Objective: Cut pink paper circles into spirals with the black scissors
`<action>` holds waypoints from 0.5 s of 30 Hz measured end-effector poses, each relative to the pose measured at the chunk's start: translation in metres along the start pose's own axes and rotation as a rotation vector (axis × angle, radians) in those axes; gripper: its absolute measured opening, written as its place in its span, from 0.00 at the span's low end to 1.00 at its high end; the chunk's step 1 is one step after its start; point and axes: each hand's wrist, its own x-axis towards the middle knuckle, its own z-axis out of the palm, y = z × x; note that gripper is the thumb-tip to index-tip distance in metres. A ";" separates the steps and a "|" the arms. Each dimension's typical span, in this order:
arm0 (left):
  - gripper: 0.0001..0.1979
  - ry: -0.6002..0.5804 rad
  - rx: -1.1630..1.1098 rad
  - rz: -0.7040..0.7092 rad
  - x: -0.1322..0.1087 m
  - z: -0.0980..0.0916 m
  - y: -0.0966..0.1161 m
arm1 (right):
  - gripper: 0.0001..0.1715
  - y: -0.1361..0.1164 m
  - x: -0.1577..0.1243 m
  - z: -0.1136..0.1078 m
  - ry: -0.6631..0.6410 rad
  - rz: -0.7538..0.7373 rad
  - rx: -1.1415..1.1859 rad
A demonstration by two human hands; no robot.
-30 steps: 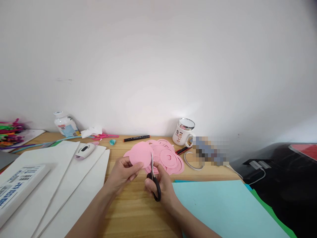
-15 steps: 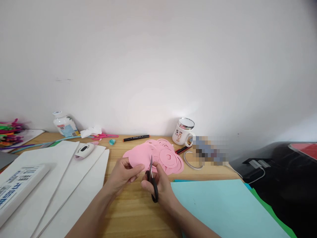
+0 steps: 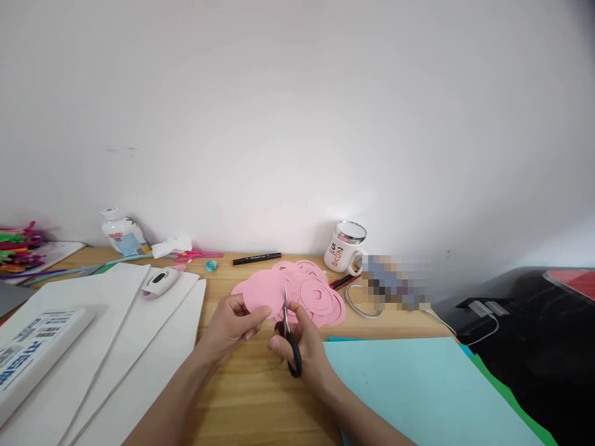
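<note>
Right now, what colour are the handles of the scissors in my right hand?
The handles are black; the head view shows them best.

Some fingers of the left hand (image 3: 230,325) are hidden behind the pink disc (image 3: 264,291), which also covers part of the paper pile (image 3: 320,296). The right hand (image 3: 309,347) hides part of the scissors' handles (image 3: 294,356); whether the blades bite into the disc's edge cannot be told. Both forearms (image 3: 174,393) leave through the bottom edge, which also cuts off the turquoise sheet (image 3: 413,384). The left edge crops the white box (image 3: 46,347) and the colourful sticks (image 3: 21,248). Blocky blur masks something (image 3: 393,282) beside the mug (image 3: 341,251). Small print on the bottle (image 3: 123,235) and marker (image 3: 256,259) is unreadable.
</note>
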 end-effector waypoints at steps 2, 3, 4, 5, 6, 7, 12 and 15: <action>0.20 0.013 -0.004 0.004 0.000 0.000 0.001 | 0.29 -0.001 0.000 0.000 0.001 0.025 -0.022; 0.20 0.016 -0.008 0.004 0.000 0.000 0.001 | 0.29 -0.002 -0.001 0.000 0.000 0.036 -0.031; 0.20 0.015 -0.014 0.005 0.000 -0.001 0.001 | 0.29 -0.002 -0.001 0.001 0.001 0.044 -0.036; 0.20 0.013 -0.023 0.009 0.000 -0.001 0.001 | 0.28 -0.003 -0.001 0.001 0.003 0.049 -0.037; 0.19 0.012 -0.036 0.019 0.001 -0.002 0.001 | 0.28 -0.003 -0.001 0.001 0.003 0.052 -0.034; 0.19 0.010 -0.047 0.028 0.001 -0.002 0.000 | 0.28 -0.003 -0.001 0.002 0.002 0.055 -0.030; 0.18 -0.033 -0.135 -0.013 0.003 -0.003 -0.004 | 0.29 -0.003 0.000 0.004 -0.009 0.064 -0.015; 0.18 -0.066 -0.159 -0.040 0.003 -0.002 -0.006 | 0.27 0.000 0.000 0.006 -0.012 0.059 -0.008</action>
